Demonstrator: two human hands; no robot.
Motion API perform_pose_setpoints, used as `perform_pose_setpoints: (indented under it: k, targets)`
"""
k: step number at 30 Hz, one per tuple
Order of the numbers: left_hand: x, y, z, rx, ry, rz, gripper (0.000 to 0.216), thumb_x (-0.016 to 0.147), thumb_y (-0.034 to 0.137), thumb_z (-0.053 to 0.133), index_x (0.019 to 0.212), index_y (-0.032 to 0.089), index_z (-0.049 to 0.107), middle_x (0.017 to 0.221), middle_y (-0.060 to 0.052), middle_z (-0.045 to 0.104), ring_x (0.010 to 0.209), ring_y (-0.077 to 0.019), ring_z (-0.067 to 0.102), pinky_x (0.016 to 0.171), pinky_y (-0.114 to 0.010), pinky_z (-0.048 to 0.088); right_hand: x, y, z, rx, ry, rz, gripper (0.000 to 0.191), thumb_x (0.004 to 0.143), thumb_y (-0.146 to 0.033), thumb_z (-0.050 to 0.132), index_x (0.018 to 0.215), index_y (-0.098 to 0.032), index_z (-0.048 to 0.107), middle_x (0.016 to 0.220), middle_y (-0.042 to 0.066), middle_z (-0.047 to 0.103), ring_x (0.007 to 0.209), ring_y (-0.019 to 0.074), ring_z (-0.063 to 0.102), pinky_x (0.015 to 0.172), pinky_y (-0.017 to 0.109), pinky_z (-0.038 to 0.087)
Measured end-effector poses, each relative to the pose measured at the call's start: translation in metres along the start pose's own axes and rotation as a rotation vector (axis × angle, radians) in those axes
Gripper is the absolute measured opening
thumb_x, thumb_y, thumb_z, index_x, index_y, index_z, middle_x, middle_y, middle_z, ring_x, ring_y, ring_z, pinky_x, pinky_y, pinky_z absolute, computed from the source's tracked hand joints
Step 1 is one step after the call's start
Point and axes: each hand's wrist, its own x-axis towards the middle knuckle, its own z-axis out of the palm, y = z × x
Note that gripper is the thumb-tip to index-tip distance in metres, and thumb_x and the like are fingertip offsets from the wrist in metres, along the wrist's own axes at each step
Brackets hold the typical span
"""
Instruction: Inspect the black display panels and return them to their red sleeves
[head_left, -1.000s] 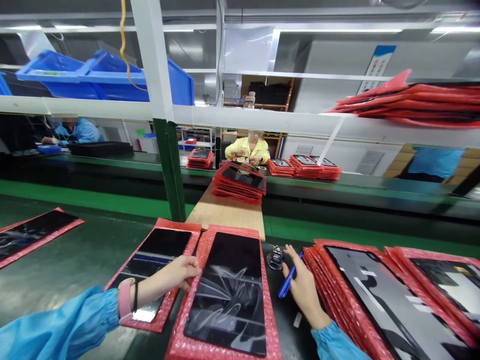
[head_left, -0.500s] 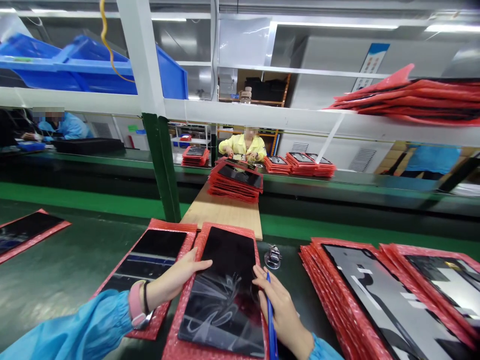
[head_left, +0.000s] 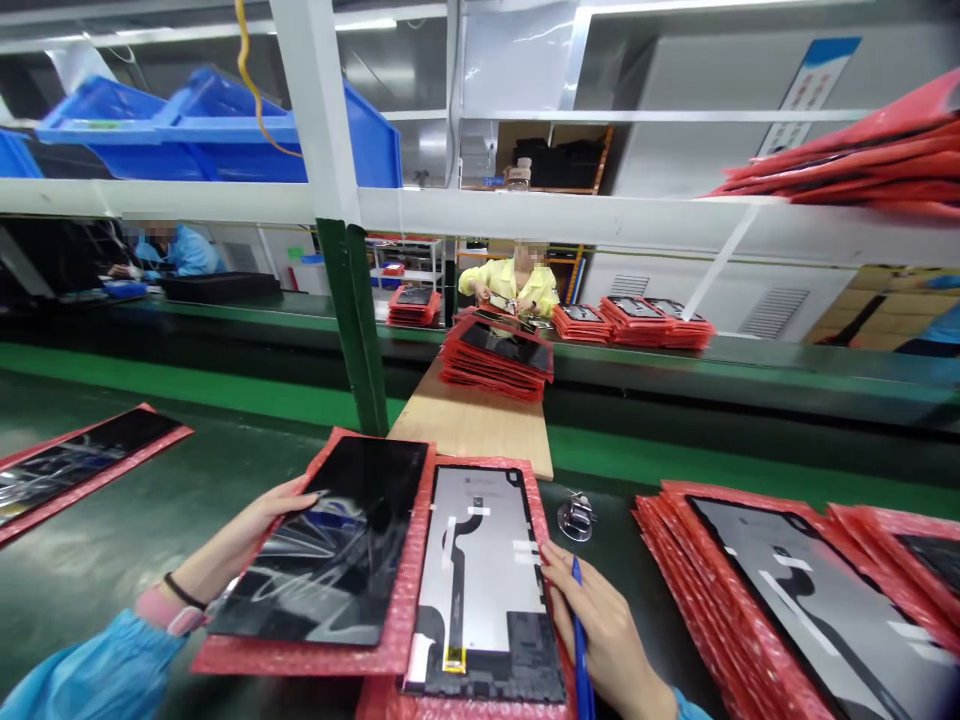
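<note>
My left hand [head_left: 251, 535] grips the left edge of a black glossy tablet screen [head_left: 337, 540] lying on a red bubble-wrap sheet [head_left: 300, 655], thumb on top. To its right, a second tablet screen [head_left: 487, 560] lies on red bubble wrap with its silver back up, showing a black flex cable and white tape strips. At this screen's right edge is my right hand [head_left: 600, 620], its fingertips touching the border. A blue pen [head_left: 581, 650] is held in that same hand, running down between the fingers.
Piles of wrapped screens [head_left: 795, 590] stand at the right. Another wrapped screen [head_left: 90, 460] lies far left. A small metal clamp-like piece [head_left: 577, 518] sits behind my right hand. A wooden board [head_left: 480, 430] bridges to a stack [head_left: 502, 355] before a person in yellow [head_left: 510, 285]. A green post [head_left: 352, 330] rises ahead.
The black screen and its bubble wrap have moved left from the middle with my left hand. A silver-backed screen now shows in the middle. The view has turned slightly left.
</note>
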Motion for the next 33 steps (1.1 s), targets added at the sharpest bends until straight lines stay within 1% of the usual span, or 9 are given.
perform_pose_setpoints:
  k: [5,8,12,15,18,21,24,27,33]
  targets:
    - [0.008,-0.002,-0.055,0.026,0.018,-0.043,0.05,0.056,0.021,0.085,0.101,0.018,0.063,0.082,-0.004,0.077,0.073,-0.026,0.074,0.072,-0.034,0.057,0.001,0.005,0.0,0.073,0.014,0.046,0.034,0.085,-0.009,0.056,0.116,-0.021,0.064,0.112,0.011,0.073,0.103,0.0238,0.069,0.086,0.034,0.058]
    - [0.019,-0.006,-0.064,0.19,0.002,0.004,0.047,0.056,0.03,0.085,0.096,0.017,0.063,0.086,-0.008,0.076,0.083,-0.0299,0.073,0.08,-0.038,0.056,0.002,0.007,-0.004,0.121,0.027,0.115,0.035,0.086,-0.019,0.058,0.121,-0.02,0.061,0.11,0.011,0.074,0.093,0.0246,0.073,0.08,0.033,0.059]
    - [0.037,-0.005,-0.059,0.477,0.141,0.198,0.05,0.053,0.037,0.08,0.095,0.019,0.061,0.097,-0.011,0.074,0.105,-0.0368,0.065,0.094,-0.047,0.049,0.013,-0.009,-0.009,0.2,0.052,0.331,0.032,0.093,-0.037,0.047,0.117,-0.017,0.055,0.085,0.008,0.075,0.067,0.021,0.071,0.061,0.03,0.057]
    - [0.043,0.001,-0.045,0.555,0.229,0.281,0.045,0.051,0.03,0.078,0.09,0.019,0.06,0.116,-0.016,0.066,0.132,-0.0441,0.04,0.111,-0.054,0.028,0.03,-0.032,-0.009,0.336,-0.021,0.514,0.018,0.095,-0.034,0.046,0.089,-0.022,0.057,0.066,-0.001,0.066,0.054,0.0151,0.064,0.052,0.023,0.05]
    - [0.034,0.004,-0.02,0.581,0.245,0.369,0.041,0.056,0.028,0.073,0.094,0.02,0.06,0.138,-0.015,0.051,0.146,-0.0393,0.009,0.116,-0.051,0.016,0.043,-0.05,-0.004,0.491,-0.08,0.641,0.027,0.094,-0.037,0.047,0.073,-0.022,0.053,0.057,-0.002,0.062,0.047,0.013,0.058,0.046,0.021,0.046]
    - [0.015,-0.005,0.017,0.55,0.082,0.367,0.039,0.062,0.031,0.072,0.099,0.021,0.063,0.127,-0.011,0.059,0.134,-0.0347,0.037,0.112,-0.044,0.029,0.047,-0.055,0.003,0.547,-0.066,0.736,0.033,0.086,-0.042,0.056,0.061,-0.022,0.047,0.049,-0.003,0.054,0.044,0.0128,0.051,0.043,0.022,0.041]
    - [-0.006,-0.026,0.056,0.453,-0.166,0.24,0.036,0.063,0.034,0.073,0.094,0.018,0.067,0.094,-0.009,0.068,0.093,-0.028,0.064,0.088,-0.041,0.05,0.045,-0.054,0.007,0.523,-0.057,0.793,0.04,0.079,-0.04,0.059,0.051,-0.023,0.036,0.045,-0.006,0.039,0.042,0.0103,0.039,0.042,0.022,0.032]
    - [-0.022,-0.045,0.083,0.321,-0.29,0.102,0.036,0.061,0.03,0.072,0.094,0.016,0.067,0.088,-0.007,0.066,0.077,-0.0223,0.065,0.073,-0.037,0.054,0.044,-0.052,0.009,0.478,-0.059,0.818,0.037,0.076,-0.035,0.055,0.05,-0.024,0.031,0.046,-0.007,0.032,0.044,0.0098,0.033,0.044,0.023,0.027]
    - [-0.037,-0.043,0.099,0.134,-0.319,-0.047,0.03,0.067,0.013,0.067,0.096,0.017,0.066,0.1,-0.006,0.063,0.09,-0.0171,0.063,0.086,-0.033,0.051,0.043,-0.056,0.009,0.429,-0.073,0.817,0.035,0.077,-0.034,0.054,0.051,-0.024,0.031,0.047,-0.007,0.031,0.045,0.0099,0.032,0.047,0.025,0.025]
